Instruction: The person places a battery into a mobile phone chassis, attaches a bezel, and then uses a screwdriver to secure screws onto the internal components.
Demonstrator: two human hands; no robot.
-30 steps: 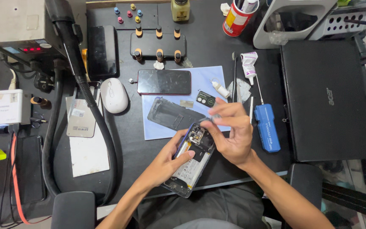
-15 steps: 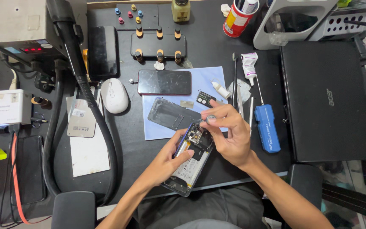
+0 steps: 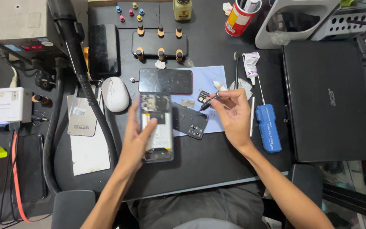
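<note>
Opened phone (image 3: pixel 156 127): back removed, board and pale battery exposed, raised above the tabletop (image 3: pixel 208 163), upright in view, slightly motion-blurred.
Left hand (image 3: pixel 137 138): fingers (image 3: pixel 150 126) wrapped round the phone's left edge and lower body, grasping it firmly.
Right hand (image 3: pixel 233 116): fingers pinched on a slim dark tool (image 3: pixel 208 103), tip pointing left toward the blue mat (image 3: pixel 217 78).
Change from half a second ago: phone then low and tilted near the tabletop's front edge, both hands closed over it; now lifted up and left, held by the left hand alone. Right hand drawn off to the right, clear of the phone, tool kept.
Meaning: internals no longer under the tool; probably a pause for inspection or repositioning, not active work on the board.
Beneath the phone: dark back cover (image 3: pixel 191 123) on the mat, second phone (image 3: pixel 166 80) face-up just beyond the raised one.
Left margin: white mouse (image 3: pixel 115 94) and thick black hose (image 3: pixel 85 80) close beside the left hand; little side room there.
Right margin: blue screwdriver (image 3: pixel 267 127) just right of the right hand, closed laptop (image 3: pixel 331 97) further off.
Open room: bare tabletop along the front edge, below both hands.
</note>
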